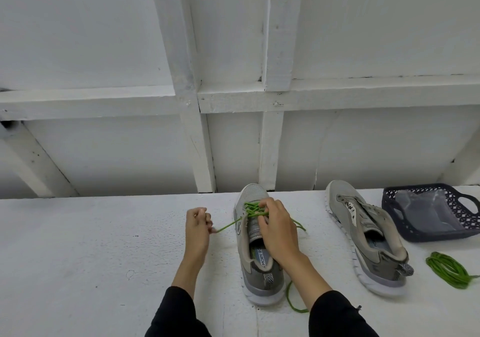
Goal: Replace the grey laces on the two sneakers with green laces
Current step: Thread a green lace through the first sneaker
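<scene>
Head view: a grey sneaker (pixel 255 248) stands toe-away at the middle of the white worktop (pixel 91 245), a green lace (pixel 253 210) threaded through its upper eyelets. My right hand (pixel 276 229) rests on the tongue, fingers curled into the lacing and gripping it. My left hand (pixel 197 226), just left of the sneaker, pinches one lace end, which runs taut from the eyelets to my fingertips. The lace's other end trails to the right of the sneaker, and a loop of it lies by the heel near my right sleeve (pixel 340 316). A second sneaker (pixel 366 238), unlaced, lies further right, tilted on its side. Beside its heel sits a coiled green lace (pixel 449 270). Behind that, a dark basket (pixel 389 201) holds a clear plastic bag (pixel 426 212).
</scene>
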Tool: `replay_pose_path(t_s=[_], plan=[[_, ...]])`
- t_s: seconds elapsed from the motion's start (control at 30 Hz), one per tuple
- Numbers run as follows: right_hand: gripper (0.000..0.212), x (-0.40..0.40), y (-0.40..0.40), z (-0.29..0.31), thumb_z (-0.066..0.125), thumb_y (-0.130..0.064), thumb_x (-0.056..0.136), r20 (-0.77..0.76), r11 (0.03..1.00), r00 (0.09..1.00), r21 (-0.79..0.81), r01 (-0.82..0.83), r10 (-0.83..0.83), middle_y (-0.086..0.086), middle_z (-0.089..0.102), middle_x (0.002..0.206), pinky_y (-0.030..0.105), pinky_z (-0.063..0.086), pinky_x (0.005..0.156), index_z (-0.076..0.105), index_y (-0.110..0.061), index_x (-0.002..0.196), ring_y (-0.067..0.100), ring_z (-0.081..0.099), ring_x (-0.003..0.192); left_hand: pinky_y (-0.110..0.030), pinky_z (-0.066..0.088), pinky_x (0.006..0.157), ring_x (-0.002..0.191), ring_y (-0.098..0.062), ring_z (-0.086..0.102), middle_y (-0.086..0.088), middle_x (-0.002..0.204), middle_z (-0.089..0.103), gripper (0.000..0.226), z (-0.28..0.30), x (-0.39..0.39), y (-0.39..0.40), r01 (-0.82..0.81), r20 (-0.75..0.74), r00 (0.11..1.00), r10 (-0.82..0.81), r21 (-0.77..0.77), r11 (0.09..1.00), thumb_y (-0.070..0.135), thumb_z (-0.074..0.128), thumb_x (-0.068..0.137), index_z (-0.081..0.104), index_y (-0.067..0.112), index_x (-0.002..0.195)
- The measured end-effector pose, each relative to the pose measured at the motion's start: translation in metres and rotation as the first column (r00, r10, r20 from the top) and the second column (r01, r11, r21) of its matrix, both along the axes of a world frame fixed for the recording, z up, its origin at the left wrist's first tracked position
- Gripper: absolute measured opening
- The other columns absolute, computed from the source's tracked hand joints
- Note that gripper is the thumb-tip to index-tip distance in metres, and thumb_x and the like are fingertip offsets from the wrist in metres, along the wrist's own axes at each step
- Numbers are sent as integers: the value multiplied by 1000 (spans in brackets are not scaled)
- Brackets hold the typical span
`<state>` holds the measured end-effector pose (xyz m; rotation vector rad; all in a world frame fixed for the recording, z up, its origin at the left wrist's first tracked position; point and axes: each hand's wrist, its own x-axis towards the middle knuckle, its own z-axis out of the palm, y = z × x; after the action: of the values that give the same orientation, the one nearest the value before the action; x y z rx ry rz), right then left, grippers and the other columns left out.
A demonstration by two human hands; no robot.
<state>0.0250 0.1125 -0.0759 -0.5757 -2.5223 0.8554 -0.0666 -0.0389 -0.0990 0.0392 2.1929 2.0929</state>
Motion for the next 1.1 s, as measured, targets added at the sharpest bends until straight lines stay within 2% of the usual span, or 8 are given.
replay_pose_path(t_s=[0.17, 0.33, 0.5, 0.7, 0.8, 0.9, 0.97, 1.1], plan=[[15, 2, 1, -2, 53, -20, 93, -16, 994, 998, -89, 67, -68, -6, 53, 104, 27, 43, 67, 52, -22, 107, 11, 53, 90, -29, 31, 55, 63, -14, 39, 1, 76, 47, 18, -20, -9, -24, -79, -343, 896, -281, -747, 660, 2, 35, 96, 40, 19, 96], [23, 4, 1, -1, 60, -20, 89, -75, 983, 991, -154, 100, -112, -5, 45, 107, 18, 40, 63, 46, -21, 107, 7, 49, 84, -30, 33, 63, 87, -19, 37, -7, 96, 56, 29, -27, -15, -46, -168, -264, 956, -129, -851, 498, -7, 35, 84, 48, 11, 103], [32, 10, 3, -5, 71, -15, 80, -133, 945, 974, -299, 136, -182, -1, 44, 89, 13, 34, 57, 40, -14, 89, 5, 42, 70, -39, 24, 96, 114, -13, 39, 15, 117, 57, 26, -17, -14, -22, -35, -313, 883, -350, -787, 615, 21, 40, 102, 64, 29, 107], [24, 17, 8, -23, 76, -17, 78, -139, 873, 974, -478, 94, -181, 0, 60, 86, 23, 46, 68, 52, -19, 82, 16, 58, 83, -37, 26, 99, 114, -6, 43, 23, 109, 59, 18, 4, 5, 13, 340, -193, 803, -564, -630, 698, 41, 49, 97, 61, 36, 84], [25, 18, 9, -27, 78, -21, 76, -128, 826, 966, -551, 121, -227, -1, 62, 89, 26, 48, 73, 55, -19, 84, 15, 58, 87, -33, 43, 87, 104, -14, 64, 6, 98, 72, 25, 15, 11, 13, 371, -45, 929, -368, 59, 927, 25, 44, 102, 54, 10, 86], [29, 18, 7, -27, 79, -26, 75, -105, 803, 963, -578, 145, -249, 1, 60, 90, 27, 48, 72, 54, -19, 87, 17, 57, 86, -33, 55, 80, 70, -15, 62, -3, 71, 62, 28, 14, 4, 1, 52, 181, 962, -206, 617, 785, 20, 32, 106, 43, 11, 81], [34, 18, 7, -26, 80, -26, 75, -94, 793, 962, -590, 153, -255, 2, 58, 91, 26, 46, 71, 51, -19, 92, 19, 56, 85, -20, 46, 57, 53, -9, 40, 0, 66, 39, 30, 9, -1, -7, -2, 224, 963, -153, 569, 822, 22, 30, 106, 37, 15, 78], [40, 18, 9, -26, 77, -33, 76, -46, 802, 975, -578, 152, -218, 4, 52, 93, 27, 45, 70, 49, -25, 104, 21, 55, 89, -22, 34, 55, 63, -12, 38, 0, 70, 44, 19, -2, -1, -13, 208, -76, 973, -219, -130, 969, 30, 36, 104, 43, 21, 89]])
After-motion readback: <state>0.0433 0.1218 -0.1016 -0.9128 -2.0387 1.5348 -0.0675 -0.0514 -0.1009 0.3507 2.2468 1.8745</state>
